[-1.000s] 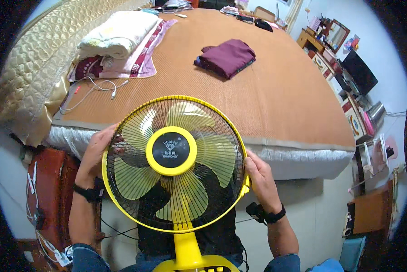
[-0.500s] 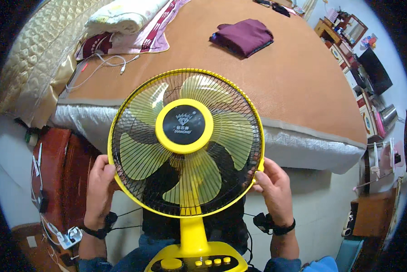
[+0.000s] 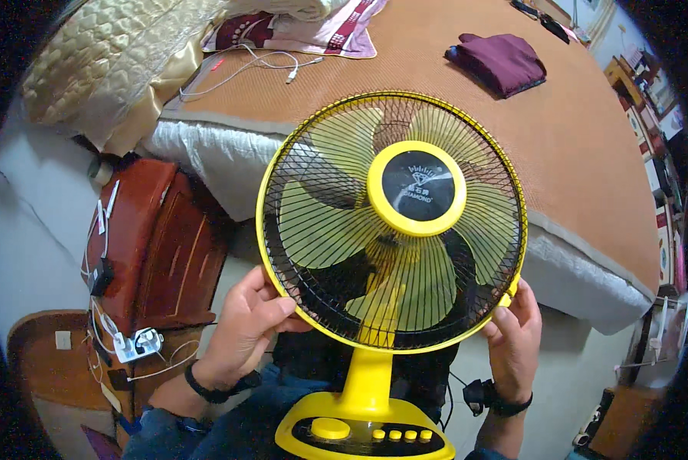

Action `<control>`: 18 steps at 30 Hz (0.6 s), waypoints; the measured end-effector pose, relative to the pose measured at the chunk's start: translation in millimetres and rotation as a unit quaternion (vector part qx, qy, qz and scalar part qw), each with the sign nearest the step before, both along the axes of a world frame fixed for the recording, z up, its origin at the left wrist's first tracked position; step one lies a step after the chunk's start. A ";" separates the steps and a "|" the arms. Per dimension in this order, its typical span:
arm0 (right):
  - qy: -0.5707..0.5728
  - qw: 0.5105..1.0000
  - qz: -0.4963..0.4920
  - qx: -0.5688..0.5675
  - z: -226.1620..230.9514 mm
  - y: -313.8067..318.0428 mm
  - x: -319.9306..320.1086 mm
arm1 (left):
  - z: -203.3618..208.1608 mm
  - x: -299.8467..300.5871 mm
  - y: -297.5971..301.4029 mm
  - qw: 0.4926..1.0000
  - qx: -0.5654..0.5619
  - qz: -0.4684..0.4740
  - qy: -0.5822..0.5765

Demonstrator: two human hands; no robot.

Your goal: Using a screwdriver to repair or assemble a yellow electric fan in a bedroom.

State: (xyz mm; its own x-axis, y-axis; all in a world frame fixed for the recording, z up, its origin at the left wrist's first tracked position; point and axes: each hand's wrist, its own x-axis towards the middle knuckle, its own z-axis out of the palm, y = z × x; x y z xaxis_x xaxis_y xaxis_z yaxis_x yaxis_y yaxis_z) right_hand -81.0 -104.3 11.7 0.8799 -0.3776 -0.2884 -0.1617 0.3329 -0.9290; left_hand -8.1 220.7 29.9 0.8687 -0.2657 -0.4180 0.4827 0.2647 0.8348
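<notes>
A yellow electric fan (image 3: 417, 232) stands upright in front of me, its round wire grille facing up toward me. Behind the wires are pale, see-through blades and a black-and-yellow centre cap. My left hand (image 3: 256, 318) pinches the lower left of the yellow rim, thumb in front and fingers partly hidden behind. At the lower right, my right hand (image 3: 515, 330) closes round the rim beside a small yellow clip. Below the grille, a yellow neck runs down to the base (image 3: 365, 429), which carries a round knob and several buttons. Both wrists wear dark bands.
Beyond the fan lies a bed with a brown mat (image 3: 581, 146), holding a folded maroon cloth (image 3: 499, 63) and a white cable (image 3: 271, 61). At left stands a red-brown wooden cabinet (image 3: 141, 238); a white power strip (image 3: 138, 345) with cords sits near it. A quilted cover (image 3: 114, 65) hangs at upper left.
The view has swung left, so the bed and fan appear further right. My left hand has slipped lower along the rim; my right hand still grips near the clip.
</notes>
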 end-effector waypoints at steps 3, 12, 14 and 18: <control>0.011 1.000 -0.016 -0.011 6.8 6.1 -0.5 | -1.5 -4.6 1.9 1.000 -0.015 0.008 0.006; 0.064 0.997 0.037 0.020 14.2 18.0 -10.4 | -8.4 -18.1 -13.3 0.997 -0.037 0.020 0.060; 0.065 0.997 0.040 0.022 14.8 12.2 -10.6 | -1.9 -19.3 -13.4 0.998 -0.033 0.012 0.058; 0.063 0.997 0.043 0.017 10.4 7.3 -11.7 | 0.3 -15.6 -14.1 0.996 -0.027 -0.006 0.081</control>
State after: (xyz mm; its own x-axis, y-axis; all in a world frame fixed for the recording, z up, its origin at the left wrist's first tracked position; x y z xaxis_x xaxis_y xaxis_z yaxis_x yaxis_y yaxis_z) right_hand -92.7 -96.9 22.1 0.8648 -0.2893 -0.4104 -0.3060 0.3443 -0.8876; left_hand -23.6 206.6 30.2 0.7883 -0.3010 -0.5367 0.6125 0.3005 0.7311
